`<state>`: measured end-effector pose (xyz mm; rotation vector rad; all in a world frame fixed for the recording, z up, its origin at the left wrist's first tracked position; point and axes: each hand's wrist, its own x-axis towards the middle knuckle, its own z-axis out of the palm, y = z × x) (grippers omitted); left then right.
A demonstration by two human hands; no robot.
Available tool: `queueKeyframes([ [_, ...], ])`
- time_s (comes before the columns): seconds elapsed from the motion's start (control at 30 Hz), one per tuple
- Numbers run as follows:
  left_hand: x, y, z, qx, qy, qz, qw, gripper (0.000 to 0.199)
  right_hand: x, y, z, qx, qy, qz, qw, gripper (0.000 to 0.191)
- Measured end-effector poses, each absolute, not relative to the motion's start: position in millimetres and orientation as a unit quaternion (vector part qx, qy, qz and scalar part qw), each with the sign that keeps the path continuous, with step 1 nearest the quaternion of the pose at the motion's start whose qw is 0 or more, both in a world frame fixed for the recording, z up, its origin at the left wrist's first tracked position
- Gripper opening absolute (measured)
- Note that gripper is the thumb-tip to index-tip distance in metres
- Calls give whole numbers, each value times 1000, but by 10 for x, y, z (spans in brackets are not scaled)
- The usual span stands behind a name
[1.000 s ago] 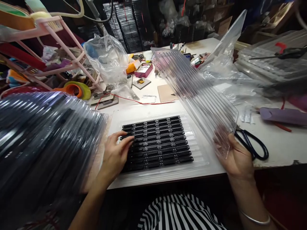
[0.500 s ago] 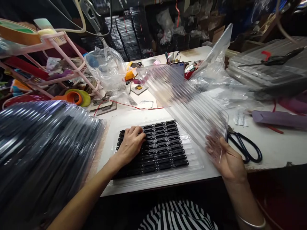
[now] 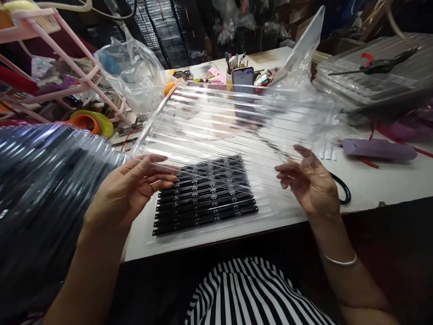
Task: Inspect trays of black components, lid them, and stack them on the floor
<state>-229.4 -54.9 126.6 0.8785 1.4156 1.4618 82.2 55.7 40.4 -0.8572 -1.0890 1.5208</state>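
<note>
A clear ribbed plastic tray [image 3: 203, 108] is held up, tilted, above the table. My left hand [image 3: 130, 185] grips its near left edge, fingers closed around the rim. My right hand [image 3: 306, 180] holds the near right edge between thumb and fingers. Below it, rows of black slotted strips [image 3: 203, 212] lie side by side in another clear tray [image 3: 270, 205] on the white table. The far rows show through the raised plastic. Dark scissors [image 3: 343, 189] lie beside my right hand, partly hidden by it.
Stacked, dark-filled clear trays [image 3: 50, 180] stand at the left, near a pink rack [image 3: 64, 36]. A phone [image 3: 242, 77] leans at the back. More clear trays [image 3: 372, 85] are piled at the right, behind a purple roll [image 3: 379, 149].
My left hand has left the black strips and taken hold of the clear tray. The tray has swung from a slant at the right to lie across, over the strips.
</note>
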Motion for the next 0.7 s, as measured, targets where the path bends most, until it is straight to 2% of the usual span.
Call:
queueKeyframes([
  [0.07,-2328,-625,1278,354,579,589,439,23,790,586,471,-335,-461,632,525,35],
  [0.3,-2462,-758,1280,332,554,621,445,20,698,650,595,-292,-471,645,527,30],
  [0.47,-2487,-833,1285,302,566,656,398,11,671,639,655,-300,-474,647,517,28],
  [0.57,-2532,-905,1253,316,544,676,384,10,683,605,641,-287,-522,666,448,40],
  [0.7,-2651,-1097,1162,324,537,671,396,21,720,520,593,-292,-584,671,353,60],
])
